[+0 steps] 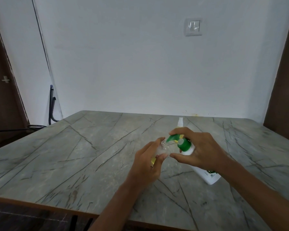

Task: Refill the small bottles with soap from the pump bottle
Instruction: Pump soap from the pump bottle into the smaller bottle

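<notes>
Surface: grey veined table [73,155] set against a pale wall
Pump bottle [205,174]: white and leaning, its base seemingly on the table, with the green pump head [183,145] up between your hands
Right hand [202,150]: clasped round the pump head, one finger over the top and the thumb underneath
Left hand [145,162]: gripping the small bottle [162,148], which is tilted with its open neck right at the green spout [171,138]
Spare: second small bottle [180,122] stands capped just behind your right hand
Do it well: seat the spout tip inside the neck, press slowly and fully, and let the soap run down the inner wall
Watch: the fill level is too blurred to read, so check it between pumps
</notes>
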